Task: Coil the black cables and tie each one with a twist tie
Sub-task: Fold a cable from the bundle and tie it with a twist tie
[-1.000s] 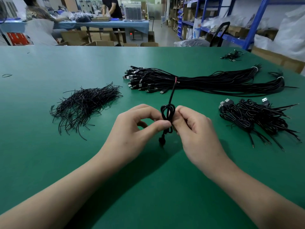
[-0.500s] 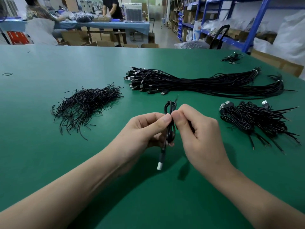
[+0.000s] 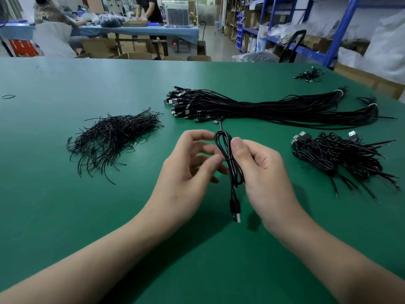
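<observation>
Coiled cable (image 3: 226,153) in right hand (image 3: 265,172); twist ties (image 3: 114,137) lie left.

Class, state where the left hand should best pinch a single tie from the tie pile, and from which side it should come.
Pinch one of the stray ends jutting from the pile's near edge, coming from the right, where the left hand is. Those ends lie apart on the table, while the middle is a tangle and would probably lift several ties.

Nothing can be read: the red display (image 3: 174,43) in the background and the marks on the red crate (image 3: 23,48) are too blurred.
</observation>
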A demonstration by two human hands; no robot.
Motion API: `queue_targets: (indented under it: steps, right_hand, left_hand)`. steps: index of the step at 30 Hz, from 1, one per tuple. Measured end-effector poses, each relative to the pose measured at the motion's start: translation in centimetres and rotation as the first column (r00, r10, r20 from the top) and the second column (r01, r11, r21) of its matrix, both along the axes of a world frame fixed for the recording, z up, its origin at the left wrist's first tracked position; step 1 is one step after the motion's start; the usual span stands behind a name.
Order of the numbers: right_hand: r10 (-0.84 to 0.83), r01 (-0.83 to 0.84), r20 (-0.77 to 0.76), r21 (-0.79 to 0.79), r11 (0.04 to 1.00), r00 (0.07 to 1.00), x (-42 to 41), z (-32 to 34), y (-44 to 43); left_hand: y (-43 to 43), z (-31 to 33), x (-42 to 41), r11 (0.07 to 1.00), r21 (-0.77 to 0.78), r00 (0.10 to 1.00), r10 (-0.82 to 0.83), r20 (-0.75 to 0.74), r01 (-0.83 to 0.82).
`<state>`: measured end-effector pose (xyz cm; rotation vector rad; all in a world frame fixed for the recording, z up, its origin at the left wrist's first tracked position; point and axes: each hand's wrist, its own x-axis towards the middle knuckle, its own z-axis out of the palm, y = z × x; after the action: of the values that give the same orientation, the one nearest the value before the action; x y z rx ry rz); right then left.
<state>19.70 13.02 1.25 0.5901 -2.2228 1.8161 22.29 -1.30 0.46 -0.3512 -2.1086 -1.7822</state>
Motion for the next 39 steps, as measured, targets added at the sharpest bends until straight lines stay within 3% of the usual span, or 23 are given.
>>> queue_targets:
  steps: [3, 5, 10, 13, 17, 20, 24, 26, 28, 30, 32, 34, 36, 39]
  right_hand:
    - [0.014, -0.009, 0.104, -0.047, 0.999, 0.995, -0.2, -0.3, 0.0]
    - [0.04, -0.031, 0.136, -0.07, 0.997, 0.99, -0.3, -0.4, 0.1]
    - [0.046, -0.043, 0.098, -0.04, 0.998, 0.994, -0.2, -0.5, 0.0]
    - [0.004, 0.0, -0.068, 0.063, 0.998, 0.998, 0.0, -0.3, 0.0]
    - [-0.051, 0.075, -0.206, 0.107, 0.991, 0.977, 0.4, 0.1, 0.3]
    - [-0.067, 0.112, -0.314, 0.129, 0.985, 0.947, 0.6, 0.2, 0.4]
    - [-0.06, 0.175, -0.47, 0.204, 0.963, 0.881, 0.7, 0.6, 0.7]
    - [-0.066, 0.196, -0.486, 0.221, 0.955, 0.871, 0.6, 0.6, 0.8]
    - [-0.09, 0.176, -0.395, 0.187, 0.967, 0.914, 0.3, 0.2, 0.7]
    - [-0.091, 0.119, -0.231, 0.111, 0.987, 0.969, -0.1, -0.1, 0.6]
    - [-0.068, 0.071, -0.069, 0.041, 0.997, 0.995, -0.6, -0.3, 0.5]
    - [-0.008, 0.011, 0.068, -0.049, 0.999, 0.998, -0.8, -0.5, 0.3]
    - [0.059, -0.043, 0.142, -0.12, 0.992, 0.988, -0.8, -0.8, 0.1]
    - [0.054, -0.049, 0.11, -0.054, 0.997, 0.992, -0.6, -1.0, 0.1]
  left_hand:
    - [-0.6, 0.1, 0.0, 0.921, -0.316, 0.96, 0.16, -0.23, -0.229]
    - [-1.0, 0.5, 0.0, 0.856, -0.431, 0.93, 0.137, -0.342, -0.284]
    - [-1.4, 0.5, -0.1, 0.827, -0.474, 0.922, 0.127, -0.367, -0.302]
    - [-0.9, 0.3, 0.1, 0.908, -0.363, 0.96, 0.12, -0.251, -0.209]
    - [-0.2, 0.5, 0.1, 0.994, -0.107, 1.0, -0.025, -0.004, 0.024]
    - [0.0, 0.6, 0.0, 0.978, 0.081, 0.974, -0.198, 0.106, 0.19]
    - [-0.1, 0.9, 0.3, 0.876, 0.346, 0.871, -0.429, 0.24, 0.336]
    - [0.0, 1.0, 0.4, 0.85, 0.411, 0.849, -0.457, 0.266, 0.328]
    - [0.1, 0.7, 0.2, 0.872, 0.417, 0.888, -0.383, 0.255, 0.257]
    - [0.0, 0.3, 0.2, 0.938, 0.302, 0.955, -0.234, 0.182, 0.172]
    - [-0.4, -0.1, 0.1, 0.996, -0.094, 1.0, -0.012, -0.018, 0.01]
    - [-0.6, -0.1, 0.2, 0.877, -0.427, 0.96, 0.117, -0.256, -0.221]
    - [-0.7, 0.1, 0.2, 0.823, -0.481, 0.935, 0.16, -0.316, -0.303]
    - [-0.9, 0.4, 0.1, 0.839, -0.452, 0.941, 0.188, -0.282, -0.303]
